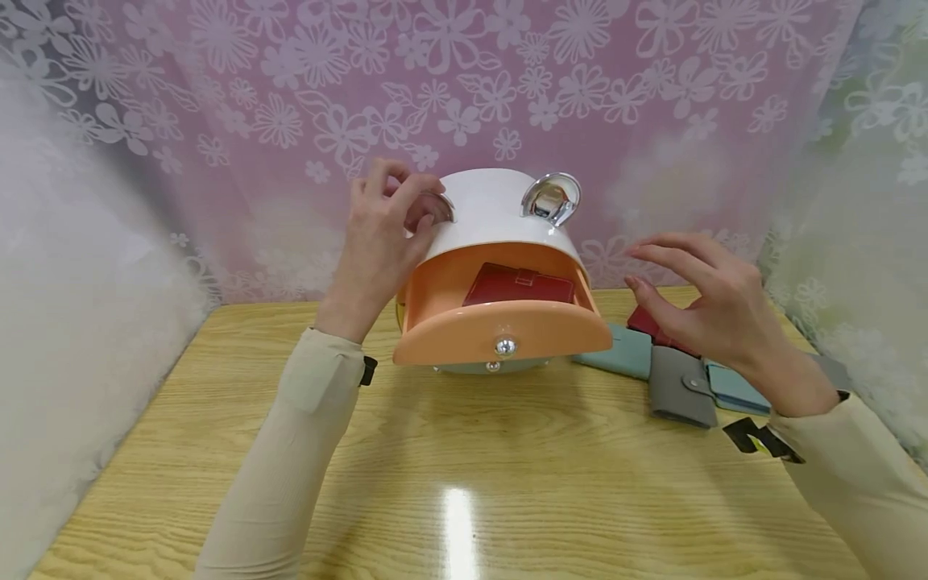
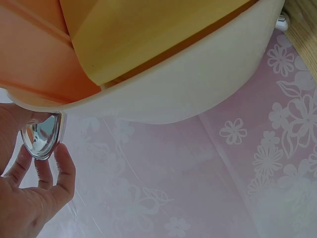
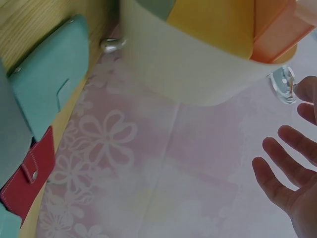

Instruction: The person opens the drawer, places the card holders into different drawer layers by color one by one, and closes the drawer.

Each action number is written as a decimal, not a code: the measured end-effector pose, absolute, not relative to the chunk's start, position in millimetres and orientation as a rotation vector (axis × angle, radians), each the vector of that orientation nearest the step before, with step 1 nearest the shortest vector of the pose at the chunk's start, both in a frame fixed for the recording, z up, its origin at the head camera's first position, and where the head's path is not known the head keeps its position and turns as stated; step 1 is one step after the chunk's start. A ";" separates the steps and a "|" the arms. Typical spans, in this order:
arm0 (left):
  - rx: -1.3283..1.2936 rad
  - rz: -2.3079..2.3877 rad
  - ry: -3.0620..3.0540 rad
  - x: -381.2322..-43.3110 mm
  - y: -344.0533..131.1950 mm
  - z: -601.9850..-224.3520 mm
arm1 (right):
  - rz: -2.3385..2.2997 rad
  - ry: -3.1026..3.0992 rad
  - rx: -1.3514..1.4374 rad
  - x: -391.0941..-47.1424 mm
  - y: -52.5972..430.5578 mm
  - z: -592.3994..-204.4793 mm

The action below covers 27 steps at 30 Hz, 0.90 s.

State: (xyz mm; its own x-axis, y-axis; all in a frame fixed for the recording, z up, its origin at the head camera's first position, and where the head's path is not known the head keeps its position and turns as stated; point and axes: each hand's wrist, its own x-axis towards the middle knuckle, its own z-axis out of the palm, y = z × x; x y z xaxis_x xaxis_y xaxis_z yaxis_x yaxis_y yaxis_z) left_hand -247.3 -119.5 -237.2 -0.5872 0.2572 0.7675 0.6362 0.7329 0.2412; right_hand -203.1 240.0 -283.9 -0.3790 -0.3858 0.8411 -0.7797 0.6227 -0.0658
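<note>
Head view: drawer (image 1: 449,337) projects from the cabinet (image 1: 493,201), red wallet (image 1: 503,288) inside. Left wrist view: left hand (image 2: 29,203) pinches the cabinet's ear (image 2: 43,138), probably to steady it. Right wrist view: right hand (image 3: 306,198), fingers spread and empty, is beside the cabinet.

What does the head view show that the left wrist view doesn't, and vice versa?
Head only: the right hand, the flat red leathery wallet inside the curved orange plastic drawer, and the rectangular grey leathery wallet on the flat wooden tabletop.
Left wrist only: the broad yellow plastic surface beside that drawer.
Both: drawer, tabletop, the rounded white plastic cabinet, and the left hand gripping its rounded silver ear.
</note>
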 end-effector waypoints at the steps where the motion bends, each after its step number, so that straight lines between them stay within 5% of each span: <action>1: -0.670 -0.654 -2.189 -247.2 -119.6 -237.5 | 0.576 -2.009 0.922 -204.6 242.4 -285.4; 27: -0.656 -0.631 -2.206 -248.1 -120.2 -237.8 | 0.282 -2.359 0.871 -234.1 290.0 -322.1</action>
